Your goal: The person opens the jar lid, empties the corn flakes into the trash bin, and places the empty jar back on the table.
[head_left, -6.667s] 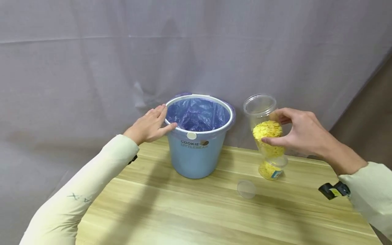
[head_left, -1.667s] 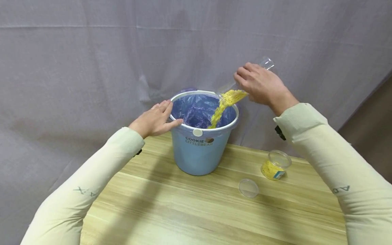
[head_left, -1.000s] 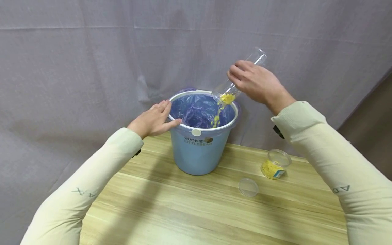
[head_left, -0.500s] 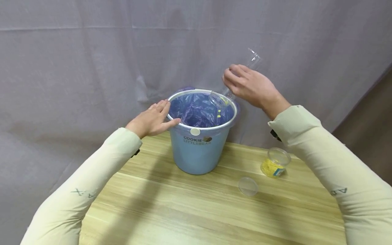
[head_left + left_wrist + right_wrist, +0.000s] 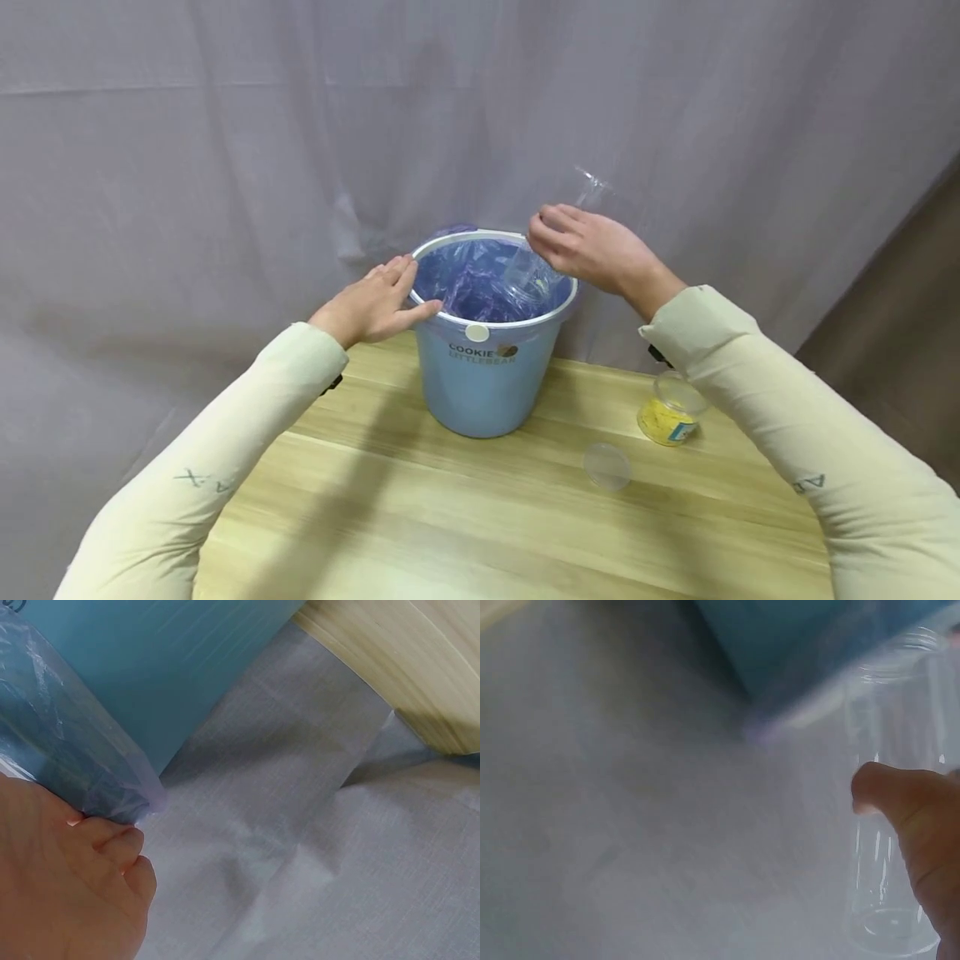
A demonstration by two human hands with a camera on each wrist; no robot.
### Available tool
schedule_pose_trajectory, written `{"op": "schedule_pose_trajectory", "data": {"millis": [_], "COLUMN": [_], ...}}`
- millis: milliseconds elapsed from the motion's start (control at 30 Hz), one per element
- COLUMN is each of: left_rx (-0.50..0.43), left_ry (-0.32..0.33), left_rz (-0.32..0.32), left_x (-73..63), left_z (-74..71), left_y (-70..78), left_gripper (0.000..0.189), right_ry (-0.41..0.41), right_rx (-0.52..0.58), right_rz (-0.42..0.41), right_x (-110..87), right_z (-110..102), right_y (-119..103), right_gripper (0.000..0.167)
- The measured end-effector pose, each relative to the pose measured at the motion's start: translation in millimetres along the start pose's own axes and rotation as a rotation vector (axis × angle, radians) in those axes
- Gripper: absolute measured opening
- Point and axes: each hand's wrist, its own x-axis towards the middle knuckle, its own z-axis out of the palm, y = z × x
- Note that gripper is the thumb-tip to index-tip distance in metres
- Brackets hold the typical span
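Observation:
A blue trash can [image 5: 483, 387] with a white rim and a purple plastic liner [image 5: 472, 279] stands on the wooden table. My left hand [image 5: 371, 300] rests on the rim's left side, fingers straight. My right hand [image 5: 600, 254] grips a clear plastic jar [image 5: 889, 862], tipped mouth-down over the right part of the can. The jar's mouth dips inside the rim, and a few yellow bits show near it. In the right wrist view, the thumb lies across the jar's clear wall. A shorter clear jar [image 5: 667, 417] with yellow flakes in it stands to the right, partly behind my right sleeve.
A round clear lid [image 5: 607, 467] lies flat on the wooden table [image 5: 450, 517] in front of the short jar. Behind the table hangs a grey cloth [image 5: 262, 150]. The can stands near the table's back edge.
My right hand lifted the tall jar off the short one and tipped it over the can. Its yellow flakes poured in; the jar has since sunk lower into the can's mouth.

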Motion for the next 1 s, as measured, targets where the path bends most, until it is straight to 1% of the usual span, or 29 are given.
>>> {"op": "schedule_pose_trajectory", "data": {"millis": [100, 200, 267, 300, 333, 400, 500, 567, 600, 700, 767, 833, 933, 1000], "left_rx": [-0.003, 0.002, 0.006, 0.005, 0.005, 0.000, -0.004, -0.006, -0.006, -0.002, 0.000, -0.003, -0.008, -0.007], "left_ry": [0.000, 0.019, 0.023, 0.020, 0.016, 0.011, 0.009, 0.009, 0.010, 0.016, 0.022, 0.026, 0.021, 0.025], "left_rz": [0.006, 0.015, 0.017, 0.018, 0.020, 0.015, 0.004, -0.004, -0.008, -0.007, -0.005, -0.001, 0.001, 0.006], "left_x": [2.5, 5.5, 6.7, 7.2, 7.7, 7.7, 6.1, 4.9, 4.3, 4.2, 4.6, 4.7, 4.0, 2.6], "left_z": [1.7, 0.3, -1.0, -1.4, -1.8, -2.5, -3.2, -3.8, -4.0, -5.0, -5.6, -6.0, -5.4, -4.9], "left_y": [1.5, 2.7, 2.5, 2.5, 2.1, 1.4, 0.0, -0.8, -1.1, -1.8, -1.9, -1.7, -1.8, -2.5], "left_gripper": [0.098, 0.097, 0.096, 0.097, 0.097, 0.098, 0.098, 0.098, 0.098, 0.098, 0.097, 0.098, 0.097, 0.097], "right_ry": [0.011, -0.022, -0.061, -0.072, -0.082, -0.088, -0.084, -0.082, -0.072, -0.027, 0.020, 0.049, 0.058, 0.037], "right_rx": [0.015, 0.063, 0.137, 0.181, 0.237, 0.360, 0.555, 0.654, 0.686, 0.751, 0.799, 0.848, 0.930, 0.978], "right_rz": [0.052, 0.076, 0.095, 0.123, 0.173, 0.298, 0.494, 0.620, 0.676, 0.845, 0.962, 1.078, 1.241, 1.323], "right_x": [-0.9, -3.0, -5.4, -6.7, -8.5, -12.6, -19.9, -25.6, -28.5, -38.1, -45.3, -52.3, -61.5, -66.1], "right_z": [-0.8, -0.4, -0.7, -1.8, -3.3, -6.6, -11.3, -14.3, -15.2, -16.2, -14.9, -13.9, -12.6, -11.4], "right_y": [-0.3, 0.3, 0.9, 1.7, 3.1, 7.2, 14.3, 18.5, 20.0, 22.0, 20.7, 17.3, 8.7, 1.0], "right_gripper": [0.041, 0.040, 0.039, 0.038, 0.041, 0.049, 0.066, 0.077, 0.079, 0.077, 0.074, 0.072, 0.074, 0.077]}}
